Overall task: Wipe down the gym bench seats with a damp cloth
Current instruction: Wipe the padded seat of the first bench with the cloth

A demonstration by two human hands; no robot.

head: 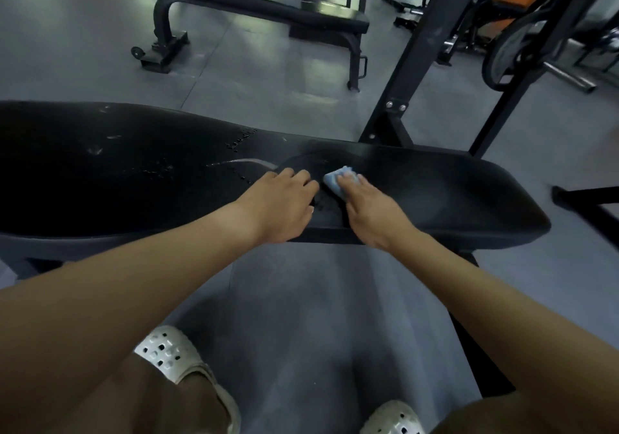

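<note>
A long black padded bench seat [134, 172] runs across the view in front of me, with water droplets and a wet streak near its middle. My right hand [368, 209] presses a small light-blue cloth [338, 179] flat onto the seat, fingers laid over it. My left hand [281, 205] rests on the seat just left of the cloth, fingers bent down onto the padding, holding nothing.
A second black flat bench [254, 4] stands on the grey floor behind. A black rack upright [422, 48] rises at the right rear of my bench, with a weight plate [512, 51] farther right. My white perforated shoes [167, 353] are below.
</note>
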